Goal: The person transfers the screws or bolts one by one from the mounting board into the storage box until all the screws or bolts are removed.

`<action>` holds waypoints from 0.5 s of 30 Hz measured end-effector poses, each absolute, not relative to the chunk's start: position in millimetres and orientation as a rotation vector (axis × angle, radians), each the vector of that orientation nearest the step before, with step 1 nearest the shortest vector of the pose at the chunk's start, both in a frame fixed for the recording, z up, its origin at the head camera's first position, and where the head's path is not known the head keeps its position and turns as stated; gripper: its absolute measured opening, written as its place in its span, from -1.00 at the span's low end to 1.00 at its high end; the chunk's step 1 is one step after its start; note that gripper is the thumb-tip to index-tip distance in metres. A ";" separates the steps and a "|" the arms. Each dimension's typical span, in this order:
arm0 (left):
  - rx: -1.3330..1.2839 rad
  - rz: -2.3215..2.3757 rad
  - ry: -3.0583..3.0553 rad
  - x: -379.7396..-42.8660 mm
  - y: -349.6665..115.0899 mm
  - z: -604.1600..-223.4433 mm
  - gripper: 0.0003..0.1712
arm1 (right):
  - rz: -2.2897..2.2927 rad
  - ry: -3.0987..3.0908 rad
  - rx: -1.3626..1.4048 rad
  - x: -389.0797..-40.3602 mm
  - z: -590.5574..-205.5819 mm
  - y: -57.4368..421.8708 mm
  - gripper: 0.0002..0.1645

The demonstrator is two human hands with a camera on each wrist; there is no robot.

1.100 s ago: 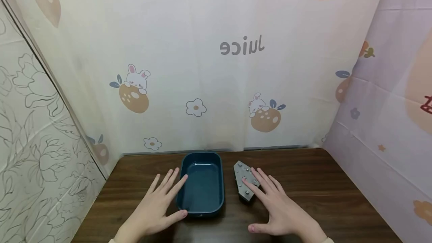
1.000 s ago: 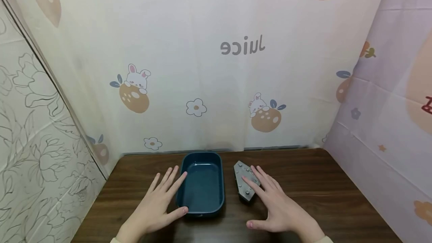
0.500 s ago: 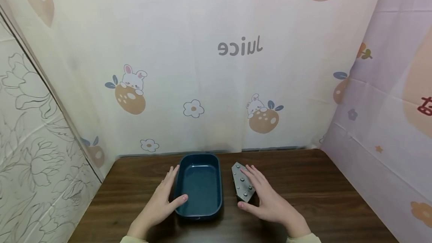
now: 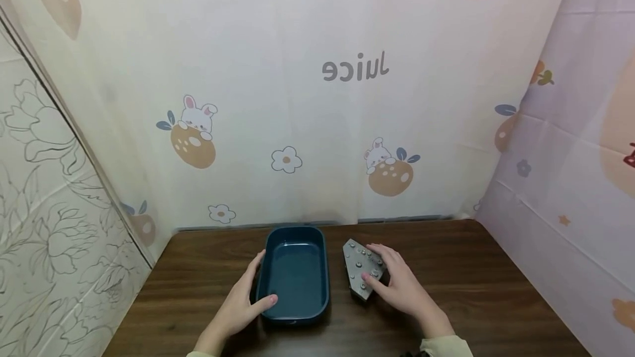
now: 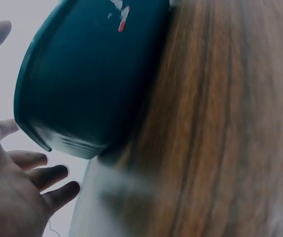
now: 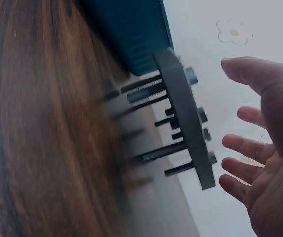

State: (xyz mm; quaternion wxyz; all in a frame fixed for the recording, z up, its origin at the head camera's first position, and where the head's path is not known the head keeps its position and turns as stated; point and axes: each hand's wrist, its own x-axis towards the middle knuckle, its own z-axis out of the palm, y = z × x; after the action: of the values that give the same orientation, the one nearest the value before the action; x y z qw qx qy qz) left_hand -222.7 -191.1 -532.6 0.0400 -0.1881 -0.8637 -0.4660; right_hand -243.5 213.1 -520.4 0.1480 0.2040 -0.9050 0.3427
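Note:
A dark teal rectangular dish with raised walls stands on the wooden table. My left hand lies along its left side, thumb over the near-left rim and fingers outside the wall. In the left wrist view the fingers spread loosely beside the dish. To the right of the dish is a grey angular metal plate studded with several bolts. My right hand hovers at its right edge, thumb over the top. The right wrist view shows the plate raised on long screw shanks, with the right fingers apart from it.
The brown wooden table reaches back to a white printed curtain. More patterned cloth hangs on the right, and a flower-line panel closes off the left side.
Both hands have come down from spread fingers above the things. The left has drawn in against the side of the dish; the right has drawn its fingers in around the plate's right edge.

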 end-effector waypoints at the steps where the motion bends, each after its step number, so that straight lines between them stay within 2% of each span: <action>1: -0.579 -1.433 -2.654 -223.1 -191.9 -534.0 0.04 | 0.999 -2.604 0.574 -244.4 -522.2 214.4 -0.16; 9: -0.618 -1.480 -2.679 -230.7 -200.5 -547.9 0.02 | 1.053 -2.591 0.516 -249.7 -535.0 221.8 -0.21; 15: -0.553 -1.707 -2.612 -235.0 -202.0 -555.8 -0.05 | 1.142 -2.598 0.452 -250.0 -544.0 225.7 -0.22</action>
State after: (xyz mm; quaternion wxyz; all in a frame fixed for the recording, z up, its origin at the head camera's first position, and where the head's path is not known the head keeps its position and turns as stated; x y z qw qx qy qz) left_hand -235.0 -202.0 -555.8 -0.0138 -0.1746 -0.8242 -0.5386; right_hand -250.0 225.7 -544.0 0.1336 0.1560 -0.8959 0.3938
